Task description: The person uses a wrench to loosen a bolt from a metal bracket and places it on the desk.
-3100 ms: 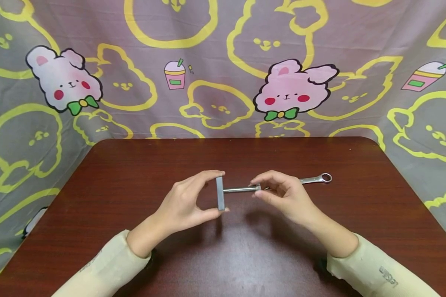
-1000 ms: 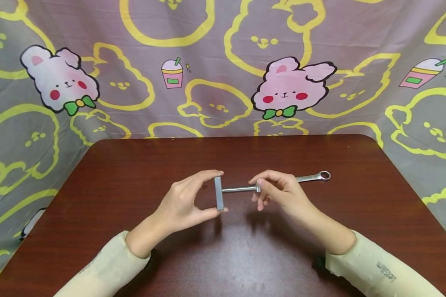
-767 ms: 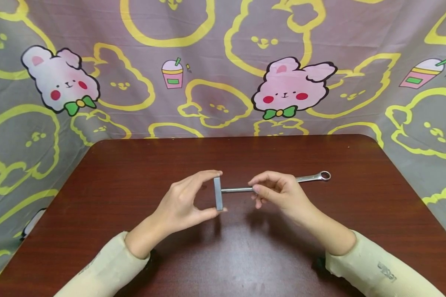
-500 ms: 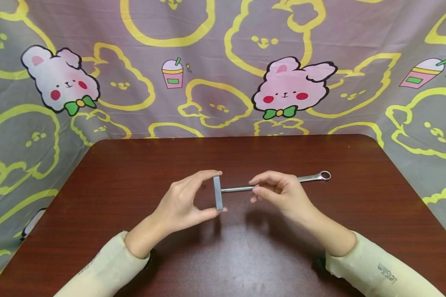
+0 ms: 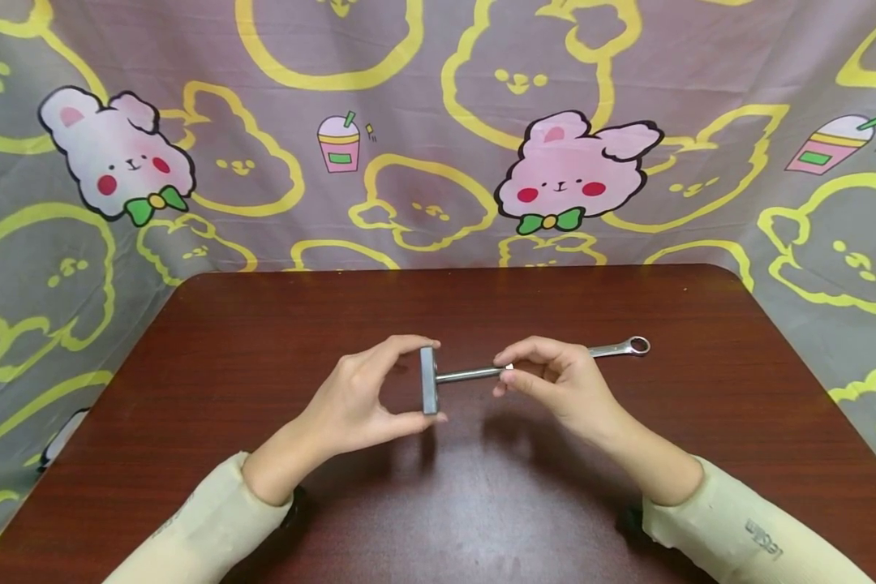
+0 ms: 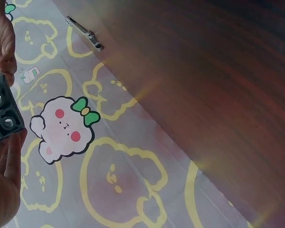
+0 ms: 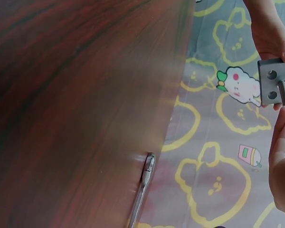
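Note:
My left hand [image 5: 355, 401] holds a square grey metal plate [image 5: 428, 381] by its upper and lower edges, thumb below and fingers above. In the right wrist view the face of the plate [image 7: 266, 80] shows round holes near its corners. A long bolt [image 5: 470, 375] stands out from the middle of the plate toward the right. My right hand [image 5: 565, 385] pinches the bolt's head end between thumb and fingertips, which partly cover it. Behind the right hand a combination wrench [image 5: 620, 349] lies on the table, its ring end showing and the rest hidden.
The dark red-brown table [image 5: 299, 308] lies beneath both hands, which are raised over it. A patterned cloth [image 5: 423, 97] hangs behind and along the sides of the table. In the left wrist view the wrench [image 6: 84, 32] lies near the table's edge.
My right fingers have shifted round the bolt's head, the thumb moving over it and back down. The plate has turned slightly, so more of its right face shows. The wrench stays put.

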A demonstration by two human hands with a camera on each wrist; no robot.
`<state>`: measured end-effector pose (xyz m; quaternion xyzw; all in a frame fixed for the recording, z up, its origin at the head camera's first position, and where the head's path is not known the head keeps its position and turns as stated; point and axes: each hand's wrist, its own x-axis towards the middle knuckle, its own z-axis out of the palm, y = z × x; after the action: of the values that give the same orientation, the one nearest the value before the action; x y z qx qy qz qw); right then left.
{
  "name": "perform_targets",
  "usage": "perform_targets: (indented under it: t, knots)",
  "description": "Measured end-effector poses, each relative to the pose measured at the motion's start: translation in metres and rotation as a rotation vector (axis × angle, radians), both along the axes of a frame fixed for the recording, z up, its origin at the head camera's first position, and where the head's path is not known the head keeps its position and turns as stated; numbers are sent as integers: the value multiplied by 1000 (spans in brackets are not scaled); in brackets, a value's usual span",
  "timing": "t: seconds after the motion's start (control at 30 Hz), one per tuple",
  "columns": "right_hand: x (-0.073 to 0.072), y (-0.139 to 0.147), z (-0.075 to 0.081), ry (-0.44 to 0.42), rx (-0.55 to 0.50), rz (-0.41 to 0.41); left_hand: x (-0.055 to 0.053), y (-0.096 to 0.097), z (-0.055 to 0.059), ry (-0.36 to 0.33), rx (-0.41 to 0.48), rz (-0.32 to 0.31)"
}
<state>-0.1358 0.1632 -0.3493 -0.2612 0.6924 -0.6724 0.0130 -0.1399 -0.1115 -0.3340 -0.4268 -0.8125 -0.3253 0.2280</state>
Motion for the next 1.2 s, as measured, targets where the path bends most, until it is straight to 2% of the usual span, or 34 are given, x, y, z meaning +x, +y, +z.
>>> perform_targets:
  t: [0.3, 0.57, 0.73, 0.83, 1.07, 1.2]
  knots:
    - [-4, 2, -2, 24, 38, -21, -5, -3, -1, -7, -49, 63]
    - [-12, 6, -5, 15, 83, -53, -9, -6, -10, -83, -84, 89]
    - [-20, 9, -7, 17, 113, -67, -18, -11, -13, -128, -149, 95]
    - [-25, 12, -8, 32, 127, -66, -27, -15, -14, -192, -200, 82]
    - [-41, 17, -10, 36, 154, -64, -47, -26, -19, -450, -216, -5]
    - [-52, 21, -12, 30, 176, -65, -56, -28, -22, -517, -208, -23]
